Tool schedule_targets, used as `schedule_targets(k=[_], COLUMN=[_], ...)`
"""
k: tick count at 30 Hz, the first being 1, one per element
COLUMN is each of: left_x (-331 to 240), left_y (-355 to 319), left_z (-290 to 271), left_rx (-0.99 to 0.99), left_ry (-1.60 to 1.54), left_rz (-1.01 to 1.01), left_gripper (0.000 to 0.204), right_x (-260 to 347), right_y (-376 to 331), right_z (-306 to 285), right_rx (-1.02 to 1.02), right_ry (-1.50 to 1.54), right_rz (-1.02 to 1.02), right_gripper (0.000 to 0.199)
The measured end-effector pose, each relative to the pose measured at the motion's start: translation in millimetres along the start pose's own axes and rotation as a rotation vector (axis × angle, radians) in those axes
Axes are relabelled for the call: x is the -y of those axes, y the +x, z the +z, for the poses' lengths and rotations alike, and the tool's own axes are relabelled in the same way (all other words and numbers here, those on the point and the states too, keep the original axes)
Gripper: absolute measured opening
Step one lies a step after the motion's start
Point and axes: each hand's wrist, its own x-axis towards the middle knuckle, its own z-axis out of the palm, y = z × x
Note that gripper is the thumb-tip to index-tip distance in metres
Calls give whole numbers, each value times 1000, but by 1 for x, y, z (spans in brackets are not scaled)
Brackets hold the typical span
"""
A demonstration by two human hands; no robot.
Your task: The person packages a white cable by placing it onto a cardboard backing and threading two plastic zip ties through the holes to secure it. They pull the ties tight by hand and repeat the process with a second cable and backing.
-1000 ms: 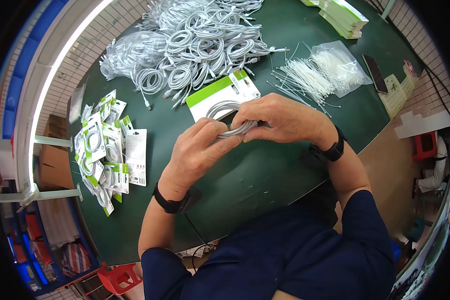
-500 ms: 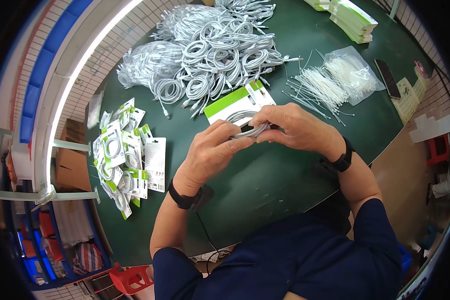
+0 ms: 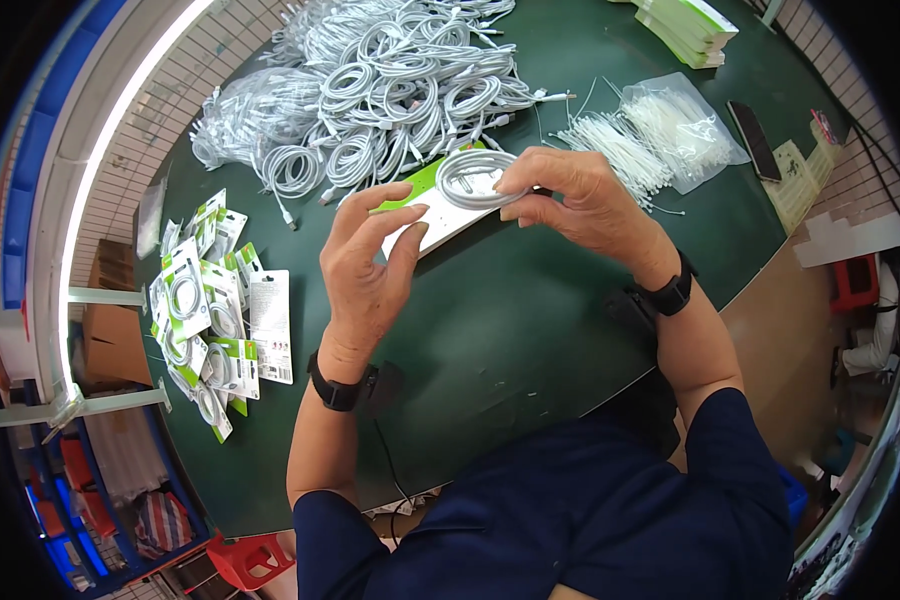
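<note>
A coiled white-grey cable point(image 3: 457, 187) is pinched between the thumb and fingers of my right hand point(image 3: 582, 200), held above the table. Below the coil lies a stack of green-and-white packaging cards point(image 3: 452, 226), partly covered by it. My left hand point(image 3: 367, 262) is empty, thumb and fingers apart, at the left end of those cards. Just beyond the cards spreads a big heap of similar coiled cables point(image 3: 390, 85), some in clear plastic.
Left on the green table point(image 3: 490, 340) is a pile of carded cables point(image 3: 205, 320). Right of the heap lie white cable ties point(image 3: 615, 145), a clear bag of ties point(image 3: 682, 130) and a phone point(image 3: 753, 141). More green-and-white cards point(image 3: 682, 32) are stacked far right.
My left hand has let go of the coiled cable and drawn back to the left, its fingers opening. The right hand keeps the coil, now lifted slightly. The view has shifted a little.
</note>
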Motion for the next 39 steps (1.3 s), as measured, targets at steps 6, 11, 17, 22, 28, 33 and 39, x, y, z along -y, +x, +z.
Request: schedule_targets(k=[6, 11, 17, 22, 28, 33, 39], left_x=[22, 40, 42, 41, 28, -18, -48], left_y=[-6, 0, 12, 14, 2, -22, -63], left_z=[22, 30, 25, 13, -1, -6, 12], left_rx=[219, 312, 384, 382, 231, 111, 235], left_ry=[299, 372, 399, 275, 289, 507, 390], left_rz=[-155, -141, -170, -196, -84, 131, 1], left_gripper=[56, 83, 91, 80, 39, 23, 18], right_x=[-9, -11, -8, 4, 9, 11, 25], right_y=[-1, -2, -1, 1, -3, -11, -22], right_z=[-6, -4, -5, -7, -9, -1, 38], right_rx=[-45, -59, -117, -178, -133, -289, -164], right_ry=[-124, -106, -43, 116, 29, 124, 9], right_rz=[-41, -23, 70, 294, 211, 68, -91], right_gripper=[21, 21, 20, 18, 21, 24, 26])
